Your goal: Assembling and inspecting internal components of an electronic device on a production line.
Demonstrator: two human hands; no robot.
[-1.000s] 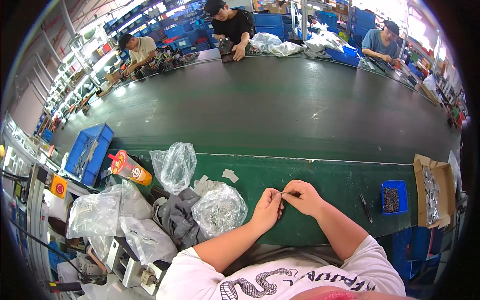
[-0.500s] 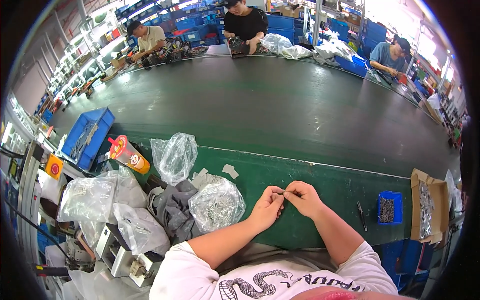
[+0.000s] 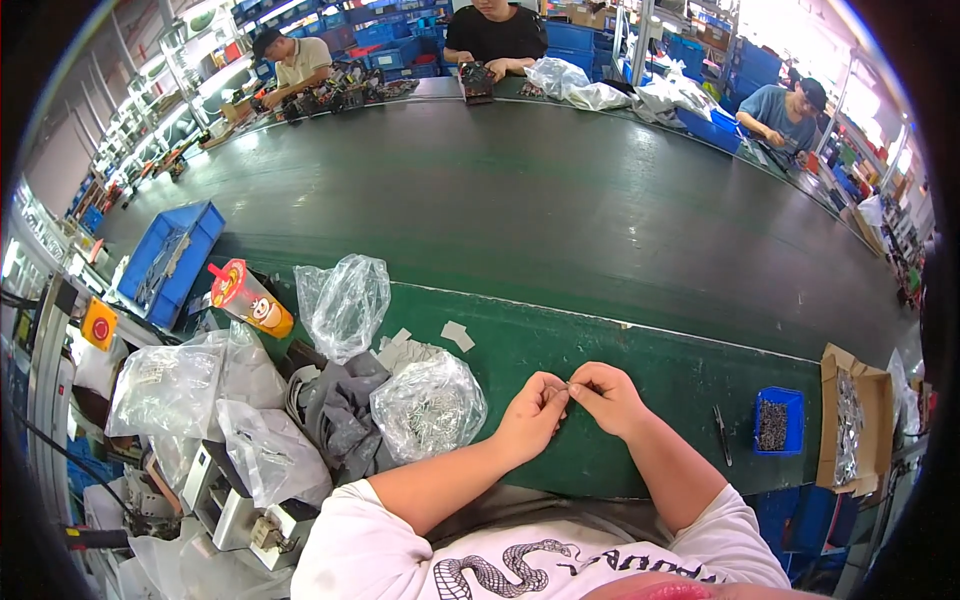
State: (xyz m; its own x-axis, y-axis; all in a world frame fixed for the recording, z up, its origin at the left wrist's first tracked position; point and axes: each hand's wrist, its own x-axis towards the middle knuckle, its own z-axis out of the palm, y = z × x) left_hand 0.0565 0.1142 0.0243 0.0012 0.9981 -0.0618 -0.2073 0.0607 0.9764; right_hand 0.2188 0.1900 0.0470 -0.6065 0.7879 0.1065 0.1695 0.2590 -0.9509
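Observation:
My left hand (image 3: 535,415) and my right hand (image 3: 608,400) meet over the green tabletop (image 3: 640,470), thumbs and forefingers pinched together. Whatever sits between the fingertips is too small to name. Left of my left forearm lies an open clear plastic bag (image 3: 430,408) full of small silvery metal parts. On the right, black tweezers (image 3: 722,435) rest on the table. Beyond them stands a small blue bin (image 3: 779,422) of tiny dark screws or similar pieces.
A cardboard box (image 3: 855,420) holds flat metal pieces at far right. Filled plastic bags (image 3: 165,388) and a drink cup (image 3: 252,298) crowd the left, near a blue tray (image 3: 172,262). A dark conveyor belt (image 3: 520,200) runs beyond; several people work across it.
My hands stay pinched together in nearly the same place. The view has shifted slightly. Across the belt, the person in black has lowered a dark part onto the work surface.

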